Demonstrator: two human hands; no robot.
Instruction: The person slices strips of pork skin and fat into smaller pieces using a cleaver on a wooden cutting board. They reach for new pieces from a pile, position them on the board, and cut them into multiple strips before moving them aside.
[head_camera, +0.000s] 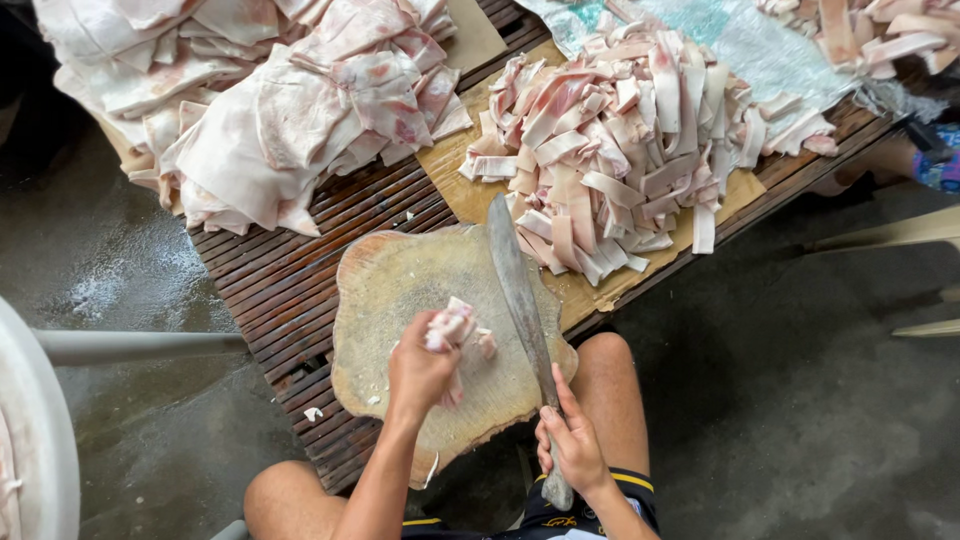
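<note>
My left hand (420, 368) is closed around a small bunch of pale pink meat strips (452, 325), lifted just over the round wooden chopping block (400, 275). A loose piece of meat (486, 343) lies on the block beside that hand. My right hand (572, 442) grips the handle of a long grey knife (517, 280), whose blade lies along the block's right side and points away from me toward a large heap of cut strips (620, 140).
A pile of big uncut pork slabs (270, 100) covers the far left of the slatted wooden table (290, 280). Cardboard (470, 195) lies under the cut strips. More strips (880, 35) sit at the top right. My bare knees flank the block; wet concrete floor surrounds.
</note>
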